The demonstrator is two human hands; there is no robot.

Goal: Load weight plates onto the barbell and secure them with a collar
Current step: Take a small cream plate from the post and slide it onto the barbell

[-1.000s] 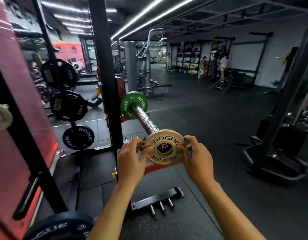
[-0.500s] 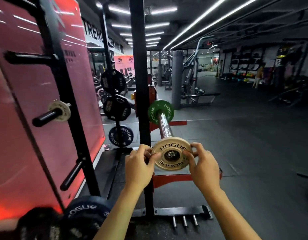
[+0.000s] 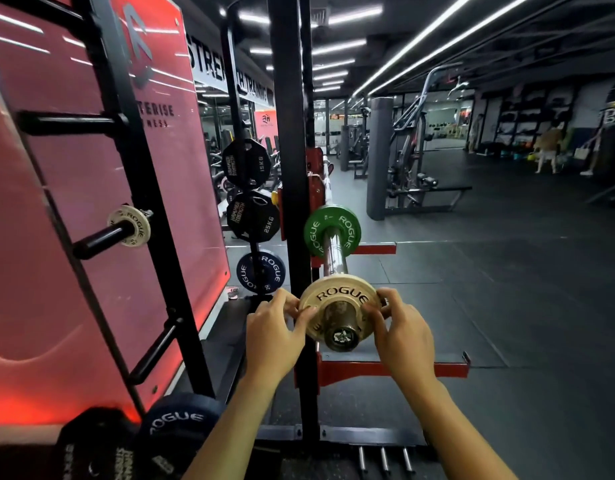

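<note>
The fingers (image 3: 300, 315) of the left hand (image 3: 271, 336) and of the right hand (image 3: 401, 336) are curling round opposite edges of the tan plate (image 3: 337, 296), pinching it from both sides, probably so that its bore is staying square to the barbell sleeve (image 3: 334, 252). The plate is sitting at the sleeve's near end, with the end cap (image 3: 342, 336) poking through, well apart from the green plate (image 3: 332, 230) farther along the sleeve. Beside the sleeve the rack upright (image 3: 292, 168) is standing, and no collar is showing.

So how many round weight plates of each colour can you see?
Cream: 2, one held on the barbell, one on a rack peg
Green: 1
Blue: 2
Black: 3
Total: 8
</note>
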